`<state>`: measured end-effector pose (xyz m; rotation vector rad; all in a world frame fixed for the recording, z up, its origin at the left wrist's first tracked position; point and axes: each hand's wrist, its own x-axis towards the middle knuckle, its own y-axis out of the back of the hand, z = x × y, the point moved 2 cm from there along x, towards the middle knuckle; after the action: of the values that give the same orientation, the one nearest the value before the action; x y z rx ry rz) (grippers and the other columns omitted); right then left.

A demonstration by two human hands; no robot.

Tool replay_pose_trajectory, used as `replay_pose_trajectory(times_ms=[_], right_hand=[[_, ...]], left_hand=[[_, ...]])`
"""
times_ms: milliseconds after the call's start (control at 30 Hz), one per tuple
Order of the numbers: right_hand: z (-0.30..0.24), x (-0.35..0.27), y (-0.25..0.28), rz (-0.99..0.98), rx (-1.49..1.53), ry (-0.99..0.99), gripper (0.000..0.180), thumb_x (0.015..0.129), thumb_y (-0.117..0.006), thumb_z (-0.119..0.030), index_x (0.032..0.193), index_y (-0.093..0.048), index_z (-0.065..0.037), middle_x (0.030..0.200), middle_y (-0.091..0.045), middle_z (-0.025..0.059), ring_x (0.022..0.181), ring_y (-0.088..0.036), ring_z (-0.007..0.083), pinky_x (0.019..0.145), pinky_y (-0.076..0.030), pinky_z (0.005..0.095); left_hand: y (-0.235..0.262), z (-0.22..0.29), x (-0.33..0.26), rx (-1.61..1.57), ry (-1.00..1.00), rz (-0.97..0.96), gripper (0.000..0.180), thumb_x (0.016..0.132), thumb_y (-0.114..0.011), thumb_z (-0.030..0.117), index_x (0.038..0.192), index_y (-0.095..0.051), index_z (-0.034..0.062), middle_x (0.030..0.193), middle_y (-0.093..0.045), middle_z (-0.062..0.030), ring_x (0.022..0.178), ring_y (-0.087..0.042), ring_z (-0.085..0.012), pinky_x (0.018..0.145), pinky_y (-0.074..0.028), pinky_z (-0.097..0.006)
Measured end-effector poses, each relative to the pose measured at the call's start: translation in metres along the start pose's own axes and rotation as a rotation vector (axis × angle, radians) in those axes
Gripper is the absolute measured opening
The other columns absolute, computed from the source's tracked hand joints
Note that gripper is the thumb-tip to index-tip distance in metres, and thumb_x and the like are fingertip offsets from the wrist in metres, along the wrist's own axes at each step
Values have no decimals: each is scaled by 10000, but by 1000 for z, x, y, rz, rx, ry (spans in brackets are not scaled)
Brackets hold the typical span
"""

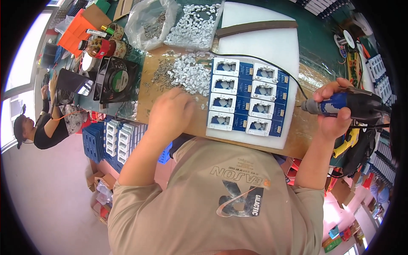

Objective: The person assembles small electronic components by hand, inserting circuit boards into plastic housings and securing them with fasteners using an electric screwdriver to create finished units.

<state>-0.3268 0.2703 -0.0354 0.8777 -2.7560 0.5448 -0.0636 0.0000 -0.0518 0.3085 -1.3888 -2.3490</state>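
My left hand (172,111) is closed, its fingers curled down at the near edge of a pile of small white plastic pieces (190,73) and loose screws (161,74). What the fingertips hold, if anything, is hidden. To the right, my right hand (332,111) grips a blue and black electric screwdriver (359,105), its tip pointing left. Between my hands lies a blue circuit board panel (243,94) with two columns of white frames (224,84). It rests on a white foam sheet (285,131), apart from the screwdriver tip.
A black cable (272,63) crosses the foam behind the panel. Farther back are a brown bar (257,27), a tray of white pieces (193,25) and a plastic bag (151,25) of screws. A black fan (115,80) stands left. Another person (51,127) is at far left.
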Motion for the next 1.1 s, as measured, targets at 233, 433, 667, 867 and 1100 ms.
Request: replay_pose_trajectory(times_ms=[233, 433, 667, 867, 1100], right_hand=[[1, -2, -1, -43, -37, 17, 890, 723, -857, -577, 1301, -532, 16, 904, -622, 94, 780, -618, 204, 725, -529, 349], [0, -2, -7, -26, -58, 21, 894, 724, -858, -575, 1302, -527, 22, 904, -623, 95, 780, -620, 201, 723, -530, 339], [3, -3, 0, -60, -50, 8, 834, 756, -829, -571, 1319, -541, -29, 926, -600, 82, 793, -584, 197, 736, -492, 356], [3, -4, 0, -63, -46, 12, 841, 753, -829, -578, 1320, -540, -29, 926, -601, 81, 792, -587, 199, 746, -494, 353], [1, -2, -3, -37, -48, 28, 882, 736, -846, -580, 1299, -530, 20, 901, -618, 99, 773, -616, 204, 721, -532, 348]], left_hand=[[-1, 4, -1, -37, -121, 47, 137, 819, -712, 126, 946, -723, 76, 867, -628, -103, 833, -624, -331, 750, -509, -434], [-7, 7, -4, -81, -158, 7, 221, 809, -728, 133, 1027, -724, 102, 862, -609, -92, 833, -611, -316, 746, -499, -431], [-15, 6, -9, -59, -166, 19, 233, 811, -726, 105, 1044, -737, 108, 898, -626, -95, 859, -618, -316, 772, -505, -421], [-13, 2, -17, -46, -176, 58, 226, 800, -735, 108, 1026, -737, 109, 936, -634, -98, 902, -619, -317, 790, -511, -412], [-15, 4, -10, -174, -92, -31, 194, 787, -737, 101, 981, -733, 90, 954, -631, -108, 919, -622, -329, 807, -515, -409]])
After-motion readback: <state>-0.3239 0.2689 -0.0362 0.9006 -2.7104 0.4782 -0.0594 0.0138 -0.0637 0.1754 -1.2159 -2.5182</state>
